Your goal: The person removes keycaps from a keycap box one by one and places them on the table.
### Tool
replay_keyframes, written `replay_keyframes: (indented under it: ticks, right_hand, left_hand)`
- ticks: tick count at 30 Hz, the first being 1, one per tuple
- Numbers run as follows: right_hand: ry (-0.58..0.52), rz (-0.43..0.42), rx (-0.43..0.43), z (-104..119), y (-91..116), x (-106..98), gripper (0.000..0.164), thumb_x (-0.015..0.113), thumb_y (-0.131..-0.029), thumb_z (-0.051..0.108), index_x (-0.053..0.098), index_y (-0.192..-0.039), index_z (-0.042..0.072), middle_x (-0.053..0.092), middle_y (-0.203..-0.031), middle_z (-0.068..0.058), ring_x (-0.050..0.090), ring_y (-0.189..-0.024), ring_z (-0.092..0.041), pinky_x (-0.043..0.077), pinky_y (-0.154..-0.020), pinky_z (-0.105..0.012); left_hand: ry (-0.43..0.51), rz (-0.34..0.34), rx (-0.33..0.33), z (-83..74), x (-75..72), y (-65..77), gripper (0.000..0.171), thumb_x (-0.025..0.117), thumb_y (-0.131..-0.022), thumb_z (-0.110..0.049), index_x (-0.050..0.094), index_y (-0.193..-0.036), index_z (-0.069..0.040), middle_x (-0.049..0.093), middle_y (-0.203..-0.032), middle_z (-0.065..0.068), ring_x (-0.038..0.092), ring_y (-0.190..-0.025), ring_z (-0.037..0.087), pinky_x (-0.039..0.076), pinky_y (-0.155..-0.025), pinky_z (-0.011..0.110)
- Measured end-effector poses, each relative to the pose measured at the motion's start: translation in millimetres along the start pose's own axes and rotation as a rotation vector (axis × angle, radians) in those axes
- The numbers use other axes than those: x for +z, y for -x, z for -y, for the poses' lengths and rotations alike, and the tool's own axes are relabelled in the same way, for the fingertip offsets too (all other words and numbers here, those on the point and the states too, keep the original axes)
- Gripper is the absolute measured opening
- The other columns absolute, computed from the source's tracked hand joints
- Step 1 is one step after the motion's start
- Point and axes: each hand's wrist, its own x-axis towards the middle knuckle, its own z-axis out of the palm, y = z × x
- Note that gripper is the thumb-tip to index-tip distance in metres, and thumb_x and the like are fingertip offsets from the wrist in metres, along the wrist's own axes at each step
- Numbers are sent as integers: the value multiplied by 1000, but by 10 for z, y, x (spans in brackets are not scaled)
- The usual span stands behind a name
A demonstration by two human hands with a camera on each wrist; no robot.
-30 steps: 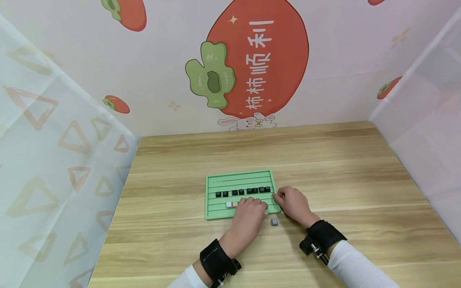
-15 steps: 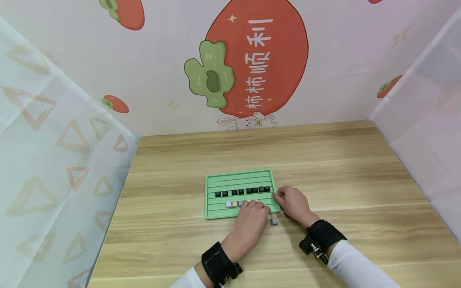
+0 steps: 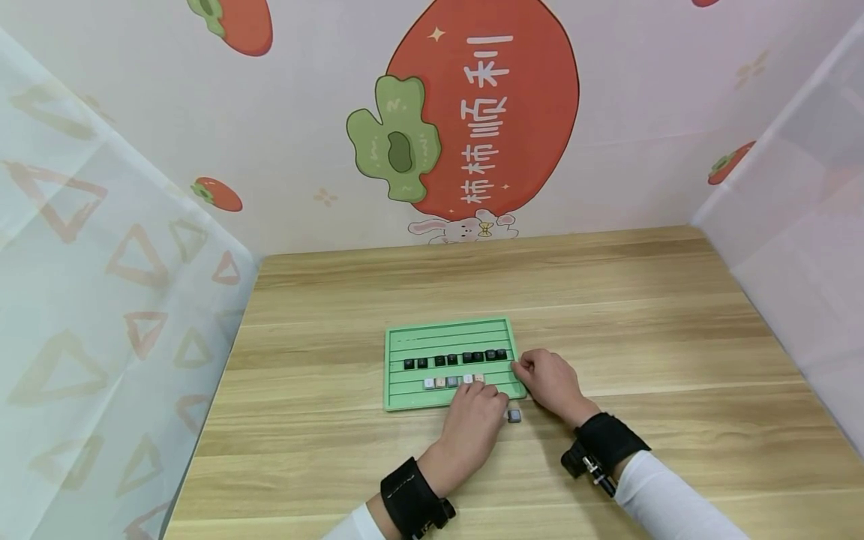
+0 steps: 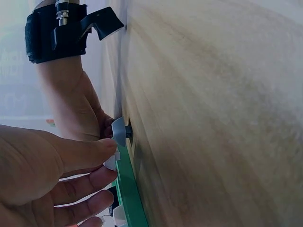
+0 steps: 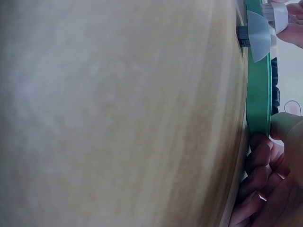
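A green tray (image 3: pixel 445 330) with ridged rows lies on the table. My left hand (image 3: pixel 470 424) is over its front edge, pinching a white keycap (image 5: pixel 280 18) between thumb and finger; the head view hides that keycap. Just right of those fingers, a loose grey keycap (image 3: pixel 514 415) rests on the table, its stem visible in the left wrist view. My right hand (image 3: pixel 555 384) grips the tray's right edge, thumb above and curled fingers at the side and underneath. Behind the left fingertips runs a row of white, orange and grey keycaps (image 3: pixel 440 382), partly covered.
Several black keycaps (image 3: pixel 452 360) form a row across the tray's middle, with gaps between some of them. The wooden table (image 3: pixel 324 360) extends around the tray, bounded by a printed back wall (image 3: pixel 297 135) and white side sheets (image 3: pixel 796 247).
My left hand has shifted slightly right and towards me, uncovering more pale and coloured keycaps in the front row. My right hand stays at the tray's edge.
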Motion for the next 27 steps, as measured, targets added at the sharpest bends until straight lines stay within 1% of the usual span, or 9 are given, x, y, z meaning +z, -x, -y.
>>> replay_keyframes:
  ticks: [6,14,20,27]
  right_hand:
    - [1,-1,-4,-2,-2,3,41,65,-97,24,50,-60,15,38,-53,6,40,-51,-12,27,-50,-26]
    - [-2,4,1,1,6,-1,40,65,-98,24,52,-61,15,39,-53,6,41,-51,-12,28,-50,-26]
    - [-2,3,0,-1,9,-9,40,64,-98,25,53,-60,16,39,-53,6,40,-50,-12,28,-49,-26]
    - [-1,-8,-11,-13,12,-4,42,65,-98,25,51,-59,16,37,-52,7,39,-49,-11,26,-48,-25]
  left_hand:
    - [-11,33,-5,-19,20,13,9,81,-85,-25,77,-90,-20,72,-84,-7,62,-80,14,49,-76,29]
    - [-20,66,-12,-31,37,18,14,83,-83,-30,77,-91,-20,73,-84,-7,63,-80,14,49,-73,29]
    - [-23,67,-9,-32,59,22,14,83,-83,-31,76,-90,-20,71,-82,-7,60,-73,14,45,-68,28]
    - [-19,76,-11,-29,52,13,16,83,-83,-32,76,-90,-20,71,-82,-6,62,-75,14,46,-70,29]
